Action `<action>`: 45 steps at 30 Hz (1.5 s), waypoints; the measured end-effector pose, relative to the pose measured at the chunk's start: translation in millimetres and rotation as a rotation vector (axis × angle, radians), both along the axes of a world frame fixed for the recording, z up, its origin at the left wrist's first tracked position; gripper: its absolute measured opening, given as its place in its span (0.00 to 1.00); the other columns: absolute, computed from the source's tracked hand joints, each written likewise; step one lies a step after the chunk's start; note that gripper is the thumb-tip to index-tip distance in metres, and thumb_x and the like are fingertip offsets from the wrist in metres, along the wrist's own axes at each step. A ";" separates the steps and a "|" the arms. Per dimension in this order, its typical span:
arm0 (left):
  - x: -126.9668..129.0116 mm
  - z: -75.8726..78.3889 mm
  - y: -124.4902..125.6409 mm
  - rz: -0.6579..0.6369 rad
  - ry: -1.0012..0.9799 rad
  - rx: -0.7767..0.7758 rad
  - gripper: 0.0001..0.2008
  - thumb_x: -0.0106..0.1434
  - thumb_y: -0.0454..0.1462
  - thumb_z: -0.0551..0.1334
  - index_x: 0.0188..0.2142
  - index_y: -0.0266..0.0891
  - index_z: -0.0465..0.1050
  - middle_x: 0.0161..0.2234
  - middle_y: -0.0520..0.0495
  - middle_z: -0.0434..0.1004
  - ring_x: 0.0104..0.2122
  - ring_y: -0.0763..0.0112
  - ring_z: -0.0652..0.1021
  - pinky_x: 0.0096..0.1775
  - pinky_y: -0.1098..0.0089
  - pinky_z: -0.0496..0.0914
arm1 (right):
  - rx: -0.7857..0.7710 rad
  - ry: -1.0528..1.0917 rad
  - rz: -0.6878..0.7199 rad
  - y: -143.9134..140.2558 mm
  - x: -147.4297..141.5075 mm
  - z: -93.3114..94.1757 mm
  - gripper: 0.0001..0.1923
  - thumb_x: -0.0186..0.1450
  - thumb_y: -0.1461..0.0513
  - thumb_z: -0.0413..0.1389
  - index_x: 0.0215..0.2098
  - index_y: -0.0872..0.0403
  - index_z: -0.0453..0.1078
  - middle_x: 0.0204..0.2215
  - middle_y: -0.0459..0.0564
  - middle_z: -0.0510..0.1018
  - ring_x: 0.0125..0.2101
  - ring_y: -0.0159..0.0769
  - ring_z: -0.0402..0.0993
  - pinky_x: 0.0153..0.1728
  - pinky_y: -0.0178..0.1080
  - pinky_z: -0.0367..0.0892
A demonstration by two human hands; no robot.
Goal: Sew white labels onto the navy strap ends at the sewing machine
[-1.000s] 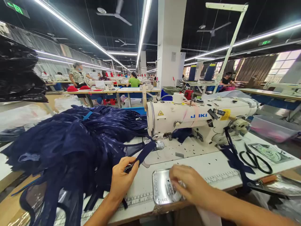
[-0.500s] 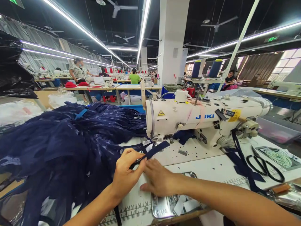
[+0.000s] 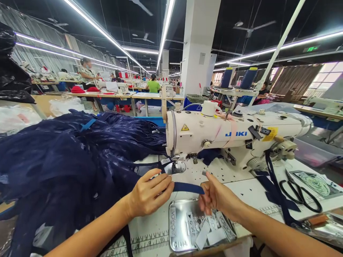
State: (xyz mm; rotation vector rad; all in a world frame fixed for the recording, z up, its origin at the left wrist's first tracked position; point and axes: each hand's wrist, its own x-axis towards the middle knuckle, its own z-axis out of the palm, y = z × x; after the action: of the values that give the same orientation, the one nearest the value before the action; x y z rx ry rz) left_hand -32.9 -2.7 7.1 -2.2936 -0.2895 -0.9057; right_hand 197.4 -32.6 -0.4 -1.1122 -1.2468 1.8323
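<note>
- A narrow navy-blue fabric strap (image 3: 187, 187) is stretched flat between both hands, just in front of the needle of the white Juki sewing machine (image 3: 230, 135).
- The left hand (image 3: 150, 192) is closed over the strap's left part, fingers curled on top of it.
- The right hand (image 3: 217, 194) is pinched shut on the strap's right end, above a shiny metal tray (image 3: 175, 228) of white labels on the bench (image 3: 249, 189).
- Slack could be lost if the heaped navy-blue garments (image 3: 66, 160) at the left drag on the strap, pulling it askew.
- Fingers are near the needle; a slip there could be risky.
- Black scissors (image 3: 300, 192) lie well apart at the right.
</note>
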 end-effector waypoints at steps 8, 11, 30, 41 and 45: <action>-3.0 -4.3 -11.6 0.108 -0.029 -0.213 0.14 0.57 0.37 0.56 0.43 0.38 0.68 0.41 0.42 0.75 0.45 0.60 0.72 0.49 0.55 0.60 | 0.259 -0.195 0.139 12.8 -10.8 4.3 0.13 0.53 0.55 0.56 0.23 0.56 0.61 0.15 0.40 0.67 0.13 0.23 0.58 0.16 0.29 0.55; -0.4 2.4 -10.1 0.236 -0.086 -0.654 0.25 0.53 0.44 0.58 0.48 0.32 0.65 0.41 0.37 0.74 0.42 0.57 0.73 0.48 0.51 0.60 | 0.439 -0.361 0.149 17.8 -7.0 5.8 0.08 0.55 0.59 0.54 0.24 0.56 0.63 0.15 0.39 0.65 0.15 0.24 0.59 0.18 0.29 0.56; 23.4 -0.6 16.7 0.266 -0.256 -1.446 0.07 0.50 0.33 0.57 0.24 0.37 0.75 0.21 0.53 0.71 0.21 0.75 0.69 0.26 0.76 0.63 | 1.053 -0.769 0.142 41.7 13.0 -3.6 0.09 0.62 0.62 0.48 0.28 0.55 0.67 0.23 0.44 0.71 0.25 0.30 0.66 0.31 0.35 0.61; 24.5 -21.6 25.1 0.245 0.270 -0.375 0.11 0.58 0.27 0.50 0.25 0.35 0.68 0.24 0.49 0.67 0.18 0.74 0.64 0.26 0.70 0.58 | 1.491 -1.030 0.115 52.7 1.9 -23.0 0.05 0.61 0.63 0.52 0.33 0.56 0.68 0.31 0.51 0.72 0.33 0.37 0.65 0.38 0.42 0.57; 22.9 -23.5 22.4 0.270 0.183 -0.464 0.10 0.58 0.28 0.51 0.26 0.36 0.68 0.24 0.50 0.67 0.22 0.73 0.66 0.27 0.69 0.56 | 1.513 -1.034 0.143 52.9 -7.5 -23.8 0.05 0.61 0.65 0.50 0.30 0.55 0.68 0.30 0.50 0.71 0.32 0.35 0.65 0.38 0.40 0.56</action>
State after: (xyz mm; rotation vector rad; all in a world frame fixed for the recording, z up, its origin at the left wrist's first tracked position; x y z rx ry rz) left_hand -10.0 19.6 -16.4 -2.6466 -0.7748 -0.5247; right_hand 189.9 20.2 -24.1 -0.9069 -2.5385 -0.1573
